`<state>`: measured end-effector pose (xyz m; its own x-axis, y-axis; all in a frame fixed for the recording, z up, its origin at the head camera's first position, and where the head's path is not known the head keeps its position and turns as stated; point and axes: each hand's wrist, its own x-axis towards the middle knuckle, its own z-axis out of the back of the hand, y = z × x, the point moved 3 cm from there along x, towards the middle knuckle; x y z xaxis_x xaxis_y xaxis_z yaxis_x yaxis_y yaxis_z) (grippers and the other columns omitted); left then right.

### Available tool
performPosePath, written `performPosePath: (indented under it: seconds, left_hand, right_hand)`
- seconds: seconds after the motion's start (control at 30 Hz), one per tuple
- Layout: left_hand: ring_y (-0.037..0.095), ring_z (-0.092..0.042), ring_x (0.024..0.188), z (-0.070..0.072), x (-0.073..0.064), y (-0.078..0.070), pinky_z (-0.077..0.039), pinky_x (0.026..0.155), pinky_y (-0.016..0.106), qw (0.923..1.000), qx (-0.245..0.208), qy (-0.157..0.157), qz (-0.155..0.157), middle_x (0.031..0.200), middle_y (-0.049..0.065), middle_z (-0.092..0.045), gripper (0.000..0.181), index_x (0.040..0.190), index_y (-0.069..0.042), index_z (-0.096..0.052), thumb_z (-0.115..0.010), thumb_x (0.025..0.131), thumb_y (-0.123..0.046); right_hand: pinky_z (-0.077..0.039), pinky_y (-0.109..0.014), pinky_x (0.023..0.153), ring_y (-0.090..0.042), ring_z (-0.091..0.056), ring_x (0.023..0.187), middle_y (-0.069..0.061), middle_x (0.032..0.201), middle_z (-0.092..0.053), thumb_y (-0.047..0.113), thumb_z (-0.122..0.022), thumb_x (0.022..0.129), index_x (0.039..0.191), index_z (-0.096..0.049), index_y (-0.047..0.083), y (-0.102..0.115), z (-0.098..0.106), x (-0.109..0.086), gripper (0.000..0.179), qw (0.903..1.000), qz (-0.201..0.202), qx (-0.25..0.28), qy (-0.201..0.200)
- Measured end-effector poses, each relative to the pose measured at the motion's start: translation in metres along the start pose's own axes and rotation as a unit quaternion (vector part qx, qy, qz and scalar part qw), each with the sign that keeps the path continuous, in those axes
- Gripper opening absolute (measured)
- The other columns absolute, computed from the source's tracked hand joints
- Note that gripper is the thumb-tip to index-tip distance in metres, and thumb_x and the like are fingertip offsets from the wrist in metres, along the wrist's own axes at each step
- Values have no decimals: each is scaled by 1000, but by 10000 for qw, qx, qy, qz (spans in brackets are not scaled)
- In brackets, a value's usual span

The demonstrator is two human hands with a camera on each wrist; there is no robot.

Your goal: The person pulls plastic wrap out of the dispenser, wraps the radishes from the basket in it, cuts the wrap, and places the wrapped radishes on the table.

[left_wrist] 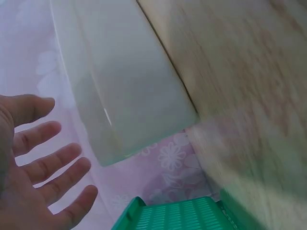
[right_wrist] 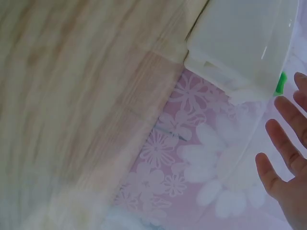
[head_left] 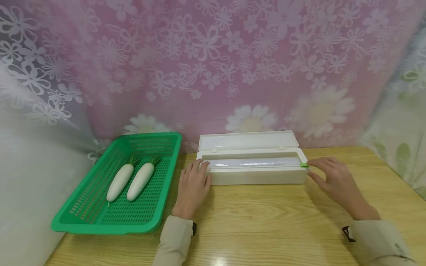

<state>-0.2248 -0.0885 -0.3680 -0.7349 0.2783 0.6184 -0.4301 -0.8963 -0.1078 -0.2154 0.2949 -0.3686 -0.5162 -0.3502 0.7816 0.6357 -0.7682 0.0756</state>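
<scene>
A white cling film dispenser (head_left: pixel 257 176) stands on the table with its lid (head_left: pixel 249 141) raised at the back. Inside lies a roll of clear cling film (head_left: pixel 256 162). A small green slider (head_left: pixel 304 165) sits at the front rim's right end. My left hand (head_left: pixel 193 186) is at the dispenser's left end, fingertips over the rim; in the left wrist view its fingers (left_wrist: pixel 57 160) are spread and loosely bent. At the other end, my right hand (head_left: pixel 336 181) has its forefinger at the slider, thumb apart below. The right wrist view shows loosely spread fingers (right_wrist: pixel 285 139).
To the left, a green plastic basket (head_left: pixel 176 155) holds two white radishes, one radish (head_left: pixel 120 183) beside the other radish (head_left: pixel 141 181). The wooden table (head_left: pixel 259 225) ends against a pink flowered curtain (head_left: pixel 213 85) close behind the dispenser.
</scene>
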Motion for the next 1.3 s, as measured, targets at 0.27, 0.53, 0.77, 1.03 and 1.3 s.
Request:
performPosePath:
  seconds: [0.27,0.53,0.77,1.03,1.3]
  left_hand:
    - [36,-64,107,-7,7,5,-54,82,51,9995,-122,-282,-34,116,16,-67,22,112,0,-69,-73,92,-9]
    - [35,-63,107,-13,13,6,-52,91,52,9993,-344,-137,-40,115,13,-69,20,112,-1,-69,-73,93,-6]
    - [32,-65,106,-17,16,8,-53,89,50,9994,-323,-107,-47,112,10,-72,17,110,-4,-71,-72,93,-4]
    - [30,-67,98,-20,21,8,-53,89,50,9993,-363,94,14,104,6,-75,13,101,-8,-76,-74,90,0]
    - [26,-69,88,-17,27,8,-52,84,47,9992,-375,115,19,99,3,-76,15,94,-11,-79,-76,87,2]
  right_hand:
    - [-44,-36,70,-34,-63,85,-17,93,-72,55,-40,105,99,-74,-4,2,-8,9,68,9996,167,74,-220]
    - [-43,-38,69,-33,-63,84,-13,88,-73,53,-42,105,96,-74,-1,3,-19,16,64,9985,390,279,-273]
    - [-44,-43,70,-31,-62,80,-13,89,-73,53,-39,105,97,-75,-1,4,-26,18,65,9989,336,336,20]
    - [-49,-46,63,-30,-64,78,-11,88,-72,-13,-84,69,104,-73,-4,4,-28,26,38,9969,-127,348,698]
    - [-40,-32,54,-33,-65,76,-8,83,-69,-16,-80,73,106,-71,-7,2,-27,32,35,9922,-537,517,1001]
